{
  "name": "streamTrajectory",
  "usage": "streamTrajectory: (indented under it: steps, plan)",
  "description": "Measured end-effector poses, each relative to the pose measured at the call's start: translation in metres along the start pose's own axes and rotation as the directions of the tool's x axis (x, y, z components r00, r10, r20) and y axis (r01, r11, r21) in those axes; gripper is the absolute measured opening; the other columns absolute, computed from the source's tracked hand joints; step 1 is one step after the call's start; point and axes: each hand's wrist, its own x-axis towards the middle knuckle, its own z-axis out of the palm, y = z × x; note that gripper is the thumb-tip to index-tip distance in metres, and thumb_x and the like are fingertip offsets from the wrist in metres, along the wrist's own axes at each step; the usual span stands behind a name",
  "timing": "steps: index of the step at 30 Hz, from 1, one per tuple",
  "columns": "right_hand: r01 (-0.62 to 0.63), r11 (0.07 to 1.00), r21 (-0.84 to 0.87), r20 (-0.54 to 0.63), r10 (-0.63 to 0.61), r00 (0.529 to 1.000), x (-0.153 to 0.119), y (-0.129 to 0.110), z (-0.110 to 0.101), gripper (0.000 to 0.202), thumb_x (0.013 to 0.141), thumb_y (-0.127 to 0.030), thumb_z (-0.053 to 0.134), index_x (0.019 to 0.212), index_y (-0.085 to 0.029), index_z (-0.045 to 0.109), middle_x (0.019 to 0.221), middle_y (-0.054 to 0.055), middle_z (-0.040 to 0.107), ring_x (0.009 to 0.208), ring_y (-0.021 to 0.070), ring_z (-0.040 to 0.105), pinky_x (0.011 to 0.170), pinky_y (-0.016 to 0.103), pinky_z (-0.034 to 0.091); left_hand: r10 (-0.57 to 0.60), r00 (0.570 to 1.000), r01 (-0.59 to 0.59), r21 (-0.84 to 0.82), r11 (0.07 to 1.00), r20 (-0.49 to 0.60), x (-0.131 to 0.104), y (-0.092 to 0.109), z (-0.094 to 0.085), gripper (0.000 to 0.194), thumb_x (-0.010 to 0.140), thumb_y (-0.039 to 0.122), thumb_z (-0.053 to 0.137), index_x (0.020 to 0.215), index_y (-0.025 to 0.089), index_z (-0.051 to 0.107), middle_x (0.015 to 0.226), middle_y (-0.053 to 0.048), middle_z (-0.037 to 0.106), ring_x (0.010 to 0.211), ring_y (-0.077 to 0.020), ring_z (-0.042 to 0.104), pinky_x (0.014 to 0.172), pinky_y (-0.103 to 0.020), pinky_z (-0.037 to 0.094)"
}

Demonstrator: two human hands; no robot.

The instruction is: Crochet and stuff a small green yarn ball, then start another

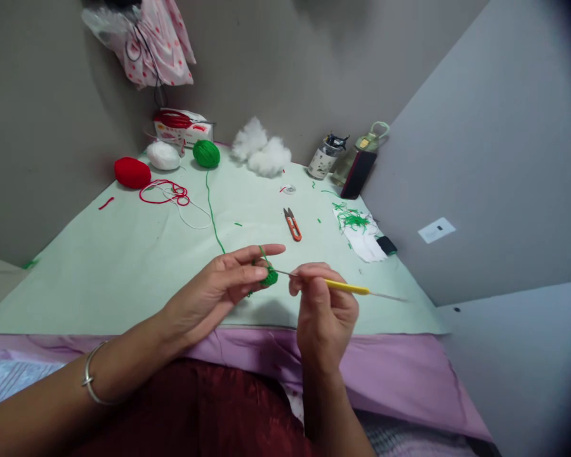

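Note:
Between the thumb and fingers of my left hand (pixel 223 279) is a small green crochet piece (pixel 269 277). Green yarn (pixel 212 212) loops over my stretched left index finger and runs back to the green yarn ball (pixel 206 153). My right hand (pixel 324 308) is closed around the yellow handle of a crochet hook (pixel 347 287). The hook's thin metal tip reaches left to the green piece and meets it near its upper edge. Whether the tip sits inside a stitch is too small to tell.
Orange thread snips (pixel 293 225) lie beyond my hands. Red (pixel 132 172) and white (pixel 164 155) yarn balls, with loose strands, are at the back left. White stuffing (pixel 261 149) sits by the wall. A jar (pixel 324 158), bottle, phone (pixel 358 174) and green scraps (pixel 354 220) on white paper are at right.

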Motion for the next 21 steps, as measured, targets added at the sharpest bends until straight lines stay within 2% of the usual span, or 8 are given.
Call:
streamTrajectory:
  steps: [4,7,12,18,21]
  plan:
    - [-0.054,0.999,0.001,0.074,0.054,0.996,-0.0001,0.0019,0.0026,0.017,0.100,-0.020,0.061,0.096,-0.024,0.078,0.090,0.003,0.072,0.079,0.0144,0.063,0.070,0.030,0.050,0.092,0.996,-0.093,0.189,0.978,0.015,-0.0010,-0.0058,-0.0027,0.039,0.083,0.026,0.082,0.122,0.030,0.079,0.090,0.000,0.066,0.091,-0.0159,0.056,0.089,-0.027,0.042]
    - [-0.131,0.989,0.063,0.080,0.125,0.989,-0.0002,0.0045,0.0012,0.017,0.101,-0.023,0.061,0.097,-0.025,0.077,0.091,0.002,0.074,0.075,0.0132,0.062,0.070,0.029,0.051,0.113,0.993,-0.113,0.291,0.950,0.018,-0.0019,-0.0087,-0.0069,0.037,0.088,0.033,0.078,0.125,0.033,0.077,0.092,0.000,0.064,0.092,-0.0155,0.053,0.085,-0.026,0.040]
    - [-0.269,0.936,0.228,0.078,0.258,0.963,0.0004,0.0070,-0.0016,0.017,0.101,-0.028,0.061,0.094,-0.026,0.076,0.092,0.001,0.074,0.074,0.0116,0.061,0.070,0.028,0.050,0.124,0.992,-0.124,0.314,0.941,0.020,-0.0035,-0.0078,-0.0099,0.032,0.089,0.031,0.077,0.121,0.034,0.078,0.094,0.002,0.061,0.092,-0.0134,0.053,0.086,-0.024,0.040]
    - [-0.225,0.966,0.126,0.091,0.215,0.972,-0.0015,0.0074,-0.0024,0.015,0.100,-0.028,0.063,0.095,-0.025,0.077,0.093,0.002,0.074,0.076,0.0127,0.061,0.073,0.030,0.049,0.140,0.988,-0.156,0.322,0.934,0.072,-0.0033,-0.0072,-0.0076,0.041,0.088,0.025,0.080,0.127,0.036,0.074,0.092,0.004,0.066,0.092,-0.0121,0.058,0.093,-0.026,0.041]
    - [-0.226,0.956,0.188,0.066,0.217,0.974,0.0002,0.0056,-0.0040,0.017,0.101,-0.029,0.061,0.093,-0.024,0.075,0.091,0.001,0.075,0.073,0.0121,0.061,0.071,0.028,0.050,0.164,0.985,-0.171,0.377,0.910,0.051,-0.0032,-0.0073,-0.0082,0.039,0.087,0.026,0.080,0.125,0.036,0.076,0.091,0.004,0.065,0.091,-0.0121,0.057,0.093,-0.027,0.041]
